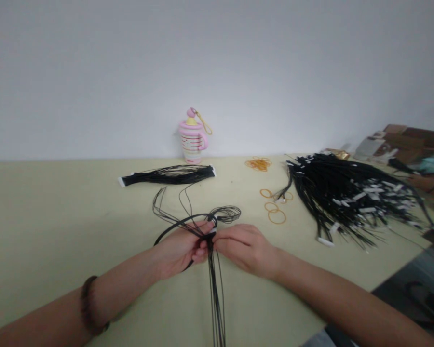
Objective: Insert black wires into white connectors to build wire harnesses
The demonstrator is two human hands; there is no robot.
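Note:
My left hand is closed around a bundle of thin black wires, with the thumb on top near a small white connector. From the other side, the pinched fingertips of my right hand meet the same bundle just below that connector. Loops of wire stick out above both hands, and long strands hang down toward the front edge of the picture. Beyond them lies a flat wire harness with white connectors at its ends.
A pink striped cup stands by the wall. Orange rubber bands lie in a pile, with several loose rubber bands nearer. A large heap of black cables covers the right side. Another person's hand shows at the right edge.

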